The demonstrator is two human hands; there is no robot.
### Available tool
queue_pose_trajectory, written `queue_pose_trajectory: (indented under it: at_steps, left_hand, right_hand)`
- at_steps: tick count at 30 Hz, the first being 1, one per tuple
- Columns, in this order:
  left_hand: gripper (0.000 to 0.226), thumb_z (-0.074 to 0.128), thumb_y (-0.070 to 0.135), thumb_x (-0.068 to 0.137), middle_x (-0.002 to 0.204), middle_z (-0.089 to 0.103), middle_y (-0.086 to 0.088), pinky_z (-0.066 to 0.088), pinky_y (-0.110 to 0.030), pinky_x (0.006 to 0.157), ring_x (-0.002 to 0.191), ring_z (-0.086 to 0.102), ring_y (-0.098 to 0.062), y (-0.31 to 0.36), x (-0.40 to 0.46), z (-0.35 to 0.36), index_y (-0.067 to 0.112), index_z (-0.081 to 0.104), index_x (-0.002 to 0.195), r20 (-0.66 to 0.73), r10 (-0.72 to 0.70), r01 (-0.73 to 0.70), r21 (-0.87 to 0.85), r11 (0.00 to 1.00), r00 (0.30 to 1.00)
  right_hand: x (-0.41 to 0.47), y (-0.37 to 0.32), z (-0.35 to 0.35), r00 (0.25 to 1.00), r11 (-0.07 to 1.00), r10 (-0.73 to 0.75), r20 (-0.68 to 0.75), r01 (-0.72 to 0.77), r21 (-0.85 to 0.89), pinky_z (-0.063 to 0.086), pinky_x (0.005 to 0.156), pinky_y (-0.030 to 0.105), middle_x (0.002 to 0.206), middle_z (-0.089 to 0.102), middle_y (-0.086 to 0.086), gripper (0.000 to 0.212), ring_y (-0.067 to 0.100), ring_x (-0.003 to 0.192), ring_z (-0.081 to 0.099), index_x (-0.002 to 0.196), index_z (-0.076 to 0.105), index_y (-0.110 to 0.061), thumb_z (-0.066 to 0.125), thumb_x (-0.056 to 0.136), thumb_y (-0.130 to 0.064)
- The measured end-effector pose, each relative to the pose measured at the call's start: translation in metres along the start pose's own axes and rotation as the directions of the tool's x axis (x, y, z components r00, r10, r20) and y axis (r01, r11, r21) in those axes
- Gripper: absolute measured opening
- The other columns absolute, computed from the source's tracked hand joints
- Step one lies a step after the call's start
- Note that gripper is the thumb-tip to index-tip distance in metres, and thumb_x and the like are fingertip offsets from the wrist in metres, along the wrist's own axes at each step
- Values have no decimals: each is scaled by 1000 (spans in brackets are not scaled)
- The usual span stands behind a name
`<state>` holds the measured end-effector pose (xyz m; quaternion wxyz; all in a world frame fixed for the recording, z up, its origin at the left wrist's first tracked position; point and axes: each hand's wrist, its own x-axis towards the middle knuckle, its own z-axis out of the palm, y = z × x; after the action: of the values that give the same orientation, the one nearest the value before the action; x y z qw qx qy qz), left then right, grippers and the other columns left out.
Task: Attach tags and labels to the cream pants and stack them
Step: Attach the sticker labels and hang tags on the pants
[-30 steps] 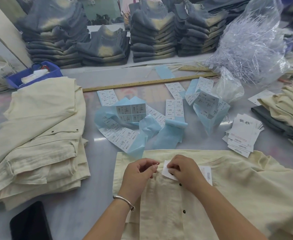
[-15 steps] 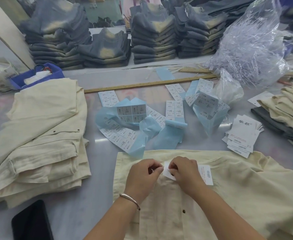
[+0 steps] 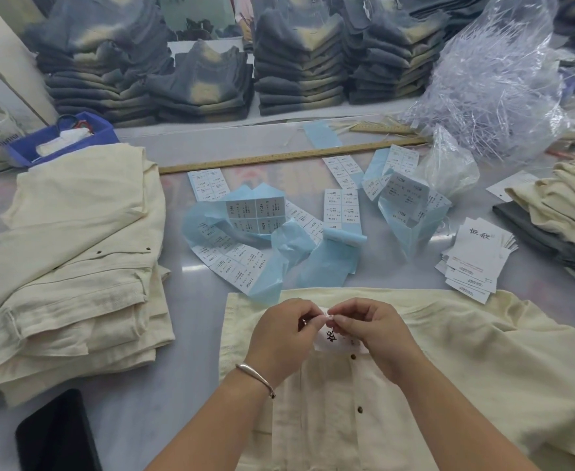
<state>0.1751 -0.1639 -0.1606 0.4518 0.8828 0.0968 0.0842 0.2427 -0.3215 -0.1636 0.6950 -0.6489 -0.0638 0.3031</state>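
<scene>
The fingers of the left hand (image 3: 281, 338) and of the right hand (image 3: 371, 331) are curled and meet tip to tip over the top edge of a white hang tag (image 3: 333, 341), pinching something small there; whether it is the tag's corner or a fastener cannot be told. The tag lies on the waistband of the cream pants (image 3: 449, 362) spread flat on the near part of the surface (image 3: 184, 385), just above the row of dark buttons. By the look of it this pair is mid-tagging: the tag is at the garment but not plainly fixed yet, and no sticker label is seen on it. Just beyond the pants, light blue backing strips with printed sticker labels (image 3: 235, 263) lie scattered, several strips already partly bare, which suggests labels have been used. To the right, near the pants, a fanned pile of spare hang tags (image 3: 476, 263) waits. On the left sits a folded stack of cream pants (image 3: 68, 266), probably the finished ones, while more cream garments (image 3: 558, 205) heaped at the far right edge look like work still to come. So the job seems partway through: this pair needs its tag secured, then folding and stacking on the left.
</scene>
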Motion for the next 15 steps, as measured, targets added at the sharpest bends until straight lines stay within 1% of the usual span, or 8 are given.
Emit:
queue_pose_trajectory:
  at_steps: [4,8,12,15]
  left_hand:
    - [9,67,21,87,76,65,8,49,-35,71,72,57,-9,-1,4,-4,20,70,79,47,16,-18,28,999,999]
    - [8,67,22,88,79,66,6,49,-36,72,73,58,-10,-2,6,-6,18,70,81,56,62,-65,57,996,996]
    - [7,68,22,87,79,66,7,50,-35,71,72,58,-8,-2,5,-5,19,70,81,41,73,-74,24,997,997]
    - [8,67,22,87,77,65,9,50,-34,70,71,57,-8,-1,5,-5,21,70,80,46,73,-75,38,996,996]
  right_hand:
    - [0,-1,2,1000,1000,-3,16,3,19,54,74,25,80,73,15,21,21,78,68,78,77,-12,66,83,6]
    - [1,-3,4,1000,1000,-15,-1,15,9,54,71,23,78,73,16,22,20,75,67,77,76,-12,66,82,7]
    - [1,-3,5,999,1000,-23,-26,23,-3,51,74,30,78,72,17,19,24,76,65,78,75,-10,66,82,6]
    - [1,-3,5,999,999,-31,-34,30,-26,53,75,29,79,72,18,14,24,76,66,82,74,-5,66,82,7]
